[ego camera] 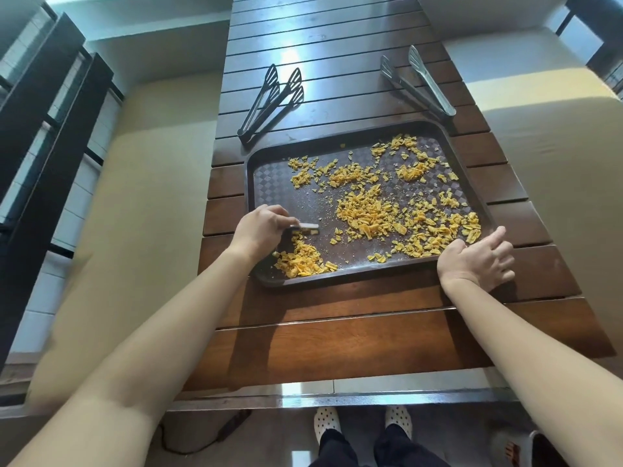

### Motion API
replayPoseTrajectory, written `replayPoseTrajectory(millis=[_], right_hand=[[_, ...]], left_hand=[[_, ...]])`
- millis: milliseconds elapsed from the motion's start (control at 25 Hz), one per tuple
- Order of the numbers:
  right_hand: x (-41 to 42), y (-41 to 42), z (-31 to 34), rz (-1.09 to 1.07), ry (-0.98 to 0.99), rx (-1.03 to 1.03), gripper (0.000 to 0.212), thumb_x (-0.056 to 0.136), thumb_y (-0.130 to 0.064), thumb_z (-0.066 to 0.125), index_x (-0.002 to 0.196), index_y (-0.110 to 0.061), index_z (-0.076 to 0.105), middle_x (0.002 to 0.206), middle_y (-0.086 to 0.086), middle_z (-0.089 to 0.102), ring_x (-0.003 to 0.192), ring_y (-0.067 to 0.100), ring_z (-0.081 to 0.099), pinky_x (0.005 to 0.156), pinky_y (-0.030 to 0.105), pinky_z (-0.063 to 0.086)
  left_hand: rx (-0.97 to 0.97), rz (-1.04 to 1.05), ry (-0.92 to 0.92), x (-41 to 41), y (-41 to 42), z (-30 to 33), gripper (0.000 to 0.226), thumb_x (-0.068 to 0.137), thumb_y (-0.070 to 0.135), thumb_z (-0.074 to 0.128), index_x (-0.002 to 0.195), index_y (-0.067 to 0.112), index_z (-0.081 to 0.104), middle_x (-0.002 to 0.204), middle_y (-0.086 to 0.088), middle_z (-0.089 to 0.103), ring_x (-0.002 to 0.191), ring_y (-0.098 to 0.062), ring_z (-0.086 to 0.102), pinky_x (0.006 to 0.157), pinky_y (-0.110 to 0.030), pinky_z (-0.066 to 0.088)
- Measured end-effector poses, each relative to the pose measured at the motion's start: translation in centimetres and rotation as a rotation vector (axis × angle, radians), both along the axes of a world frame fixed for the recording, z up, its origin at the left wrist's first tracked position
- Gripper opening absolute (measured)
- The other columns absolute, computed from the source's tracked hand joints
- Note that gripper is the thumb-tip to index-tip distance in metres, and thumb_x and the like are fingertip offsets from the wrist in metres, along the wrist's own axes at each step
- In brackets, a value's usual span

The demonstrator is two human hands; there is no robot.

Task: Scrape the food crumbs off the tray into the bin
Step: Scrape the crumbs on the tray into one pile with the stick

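Slatted wooden table (337,332) carries your brown tray (269,183), strewn with yellow crumbs (367,214). Your left hand (261,230) pinches a small scraper (305,226) near the tray's near-left corner; your right hand (478,259) grips its near-right corner. Black tongs (269,102) and steel tongs (418,84) lie beyond. No writing shows.

Both bare forearms reached forward from the bottom corners of the view. The left hand (261,230) was curled, fingers and thumb pinching a small flat scraper (305,226), knuckles up. The right hand (478,259) lay back-up, thumb hooked over the tray (337,276) near corner, fingers loosely spread on the tabletop (337,338).
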State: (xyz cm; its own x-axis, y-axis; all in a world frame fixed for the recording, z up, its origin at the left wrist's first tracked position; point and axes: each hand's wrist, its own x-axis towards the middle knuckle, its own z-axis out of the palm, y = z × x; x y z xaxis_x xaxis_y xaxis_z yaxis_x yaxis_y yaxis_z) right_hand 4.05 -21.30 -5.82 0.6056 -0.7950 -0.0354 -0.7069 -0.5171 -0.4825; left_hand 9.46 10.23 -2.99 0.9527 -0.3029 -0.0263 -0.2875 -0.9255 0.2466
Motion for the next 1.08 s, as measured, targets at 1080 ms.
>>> replayPoseTrajectory(millis=[1080], right_hand=[[0.1,-0.1,-0.1,0.004,0.023,-0.008,0.065,0.089,-0.025,0.048,0.147,-0.009,0.023,0.145,0.019,0.035,0.128,0.037,0.034,0.104,0.045,0.026]], left_hand=[[-0.062,0.025,0.004,2.4,-3.6,0.2,0.025,0.094,0.013,0.051,0.105,0.023,0.071,0.114,-0.001,0.065,0.097,-0.024,0.057,0.082,-0.041,0.051]])
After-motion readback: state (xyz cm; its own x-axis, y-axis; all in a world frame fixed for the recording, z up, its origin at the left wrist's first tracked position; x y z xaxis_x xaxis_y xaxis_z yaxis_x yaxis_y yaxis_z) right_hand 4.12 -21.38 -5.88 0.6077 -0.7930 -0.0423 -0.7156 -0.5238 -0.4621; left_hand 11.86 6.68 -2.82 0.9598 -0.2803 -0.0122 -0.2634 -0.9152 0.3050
